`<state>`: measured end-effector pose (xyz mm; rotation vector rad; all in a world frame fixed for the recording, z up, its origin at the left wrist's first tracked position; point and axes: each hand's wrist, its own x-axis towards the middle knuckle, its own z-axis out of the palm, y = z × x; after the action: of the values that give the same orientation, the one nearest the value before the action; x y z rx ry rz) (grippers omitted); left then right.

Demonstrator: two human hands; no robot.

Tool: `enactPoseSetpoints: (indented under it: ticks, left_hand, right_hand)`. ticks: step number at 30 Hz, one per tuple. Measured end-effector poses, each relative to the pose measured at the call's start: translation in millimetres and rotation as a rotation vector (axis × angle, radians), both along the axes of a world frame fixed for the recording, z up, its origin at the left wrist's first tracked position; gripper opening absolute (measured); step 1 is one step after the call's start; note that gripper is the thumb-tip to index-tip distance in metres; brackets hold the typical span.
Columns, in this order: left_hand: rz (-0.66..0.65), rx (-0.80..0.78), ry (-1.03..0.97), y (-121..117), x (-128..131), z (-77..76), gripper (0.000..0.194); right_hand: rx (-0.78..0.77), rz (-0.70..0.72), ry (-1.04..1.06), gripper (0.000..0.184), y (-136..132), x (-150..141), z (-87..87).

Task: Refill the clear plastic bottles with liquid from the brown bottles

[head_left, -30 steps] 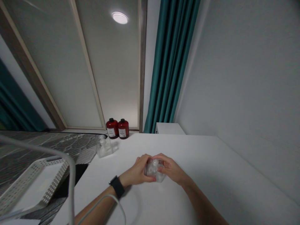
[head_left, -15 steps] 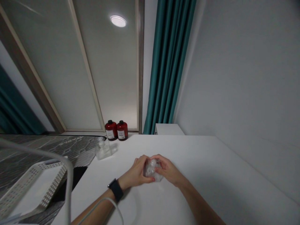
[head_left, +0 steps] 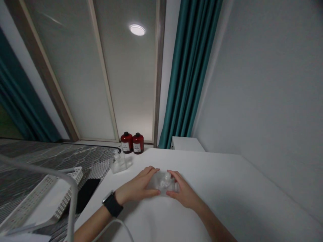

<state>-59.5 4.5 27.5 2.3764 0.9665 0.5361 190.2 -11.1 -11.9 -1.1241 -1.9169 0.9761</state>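
Cupping clear plastic case (head_left: 163,183), left hand (head_left: 135,188), right hand (head_left: 184,193), fingers (head_left: 151,192) at sides

1. A clear plastic block (head_left: 163,183) sits between the left grip (head_left: 137,188) and the right grip (head_left: 183,191).
2. It is see-through and colourless, with a squarish, blurred outline; its exact shape is hard to make out.
3. Rounded, whitish knobs show at its middle, closer to the right grip than the left.
4. The left grip's fingers lie against its left end, and the right grip's fingers against its right end.
5. It appears to lie low on the white surface (head_left: 227,188), level rather than visibly tilted, with both grips spread around it.
6. It looks intact, with no part visibly separated.
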Motion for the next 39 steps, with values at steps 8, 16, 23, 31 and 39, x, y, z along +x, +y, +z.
enactPoseSetpoints:
  ticks: [8, 16, 23, 31, 39]
  left_hand:
    - [0.3, -0.099, 0.026, -19, -71, 12.2, 0.022]
    - [0.866, 0.119, -0.098, 5, -150, -23.4, 0.038]
    - [0.7, -0.041, -0.217, 40, -158, -40.2, 0.083]
    - [0.62, -0.029, -0.174, 64, -168, -43.7, 0.059]
    - [0.699, 0.039, -0.135, 69, -153, -49.2, 0.063]
  right_hand:
    - [-0.026, 0.06, -0.004, 0.076, 26, -35, -9.4]
    - [0.049, 0.048, 0.048, 0.069, 77, -98, -23.5]
    - [0.097, -0.039, 0.124, 0.073, 116, -145, -35.6]
    - [0.135, -0.092, 0.142, 0.063, 127, -172, -42.7]
    - [0.158, -0.144, 0.095, 0.065, 132, -186, -45.7]
